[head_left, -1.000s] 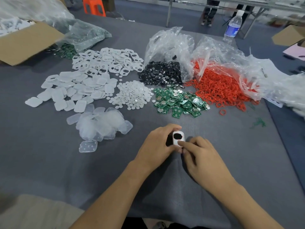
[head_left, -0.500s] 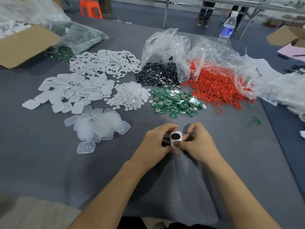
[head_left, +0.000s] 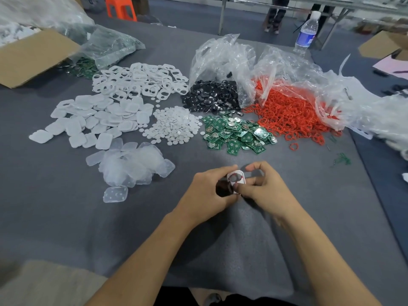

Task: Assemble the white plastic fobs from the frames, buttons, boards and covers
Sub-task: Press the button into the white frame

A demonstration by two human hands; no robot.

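While the left hand [head_left: 208, 192] and right hand [head_left: 266, 189] pinch the fob [head_left: 235, 178] by its edges, it appears light, stiff and slippery.

We see a grey cloth [head_left: 66, 217] covering the table. At its far left sits an open cardboard box [head_left: 33, 56], one flap folded out, with a crumpled clear bag [head_left: 110, 47] just beside it. A middle bag [head_left: 220, 58] and a right bag [head_left: 293, 69], both clear, lie open farther along. A water bottle [head_left: 305, 34] with a blue label stands upright behind them. Beyond the table we make out an orange stool [head_left: 121, 7], a person's legs [head_left: 274, 14], and a second box [head_left: 379, 44] beside a pink sheet [head_left: 391, 66].
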